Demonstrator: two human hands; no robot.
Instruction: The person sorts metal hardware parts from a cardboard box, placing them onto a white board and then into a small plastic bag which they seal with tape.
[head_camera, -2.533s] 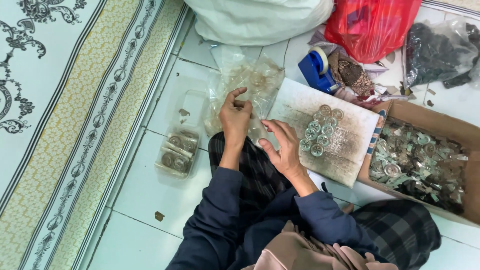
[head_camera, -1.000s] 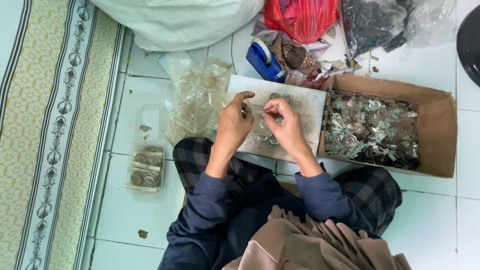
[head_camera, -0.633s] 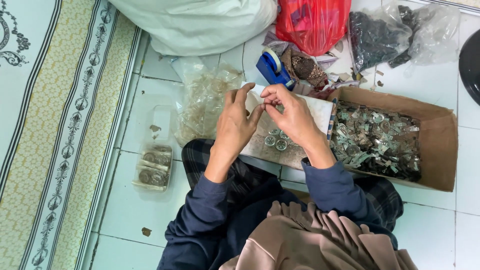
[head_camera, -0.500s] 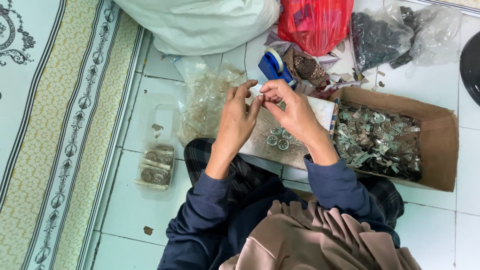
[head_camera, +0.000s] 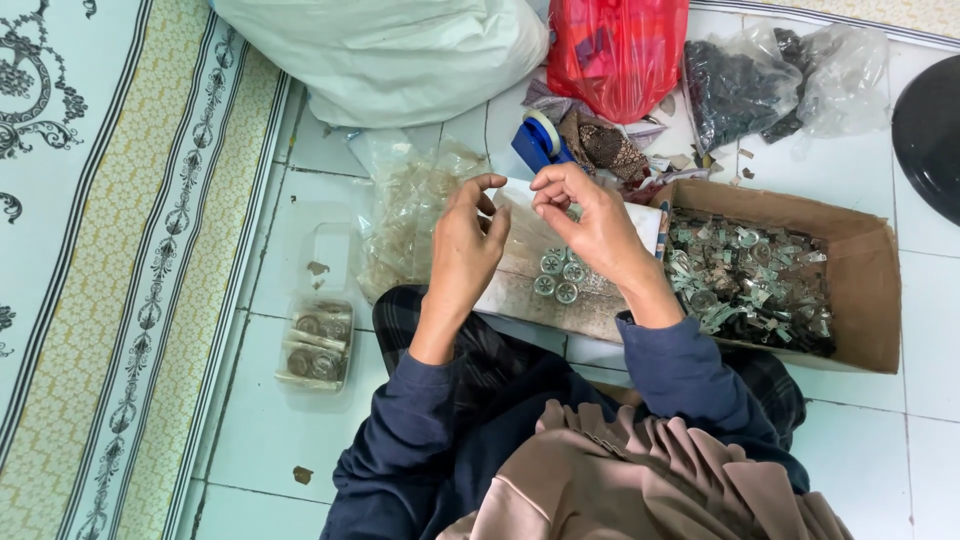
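Observation:
My left hand and my right hand are raised close together above a white board resting on my lap. Between their fingertips they pinch a small clear plastic bag, hard to make out. Several small round silvery parts lie on the board just below my right hand. A pile of clear plastic bags lies left of my left hand.
A cardboard box full of silvery parts sits to the right. A clear tray with packed parts lies on the tiled floor at left. Behind are a blue tape dispenser, a white sack, a red bag and a patterned rug.
My hands have lifted off the board and come together, fingertips now pinching a small clear bag. The camera has moved closer over the work.

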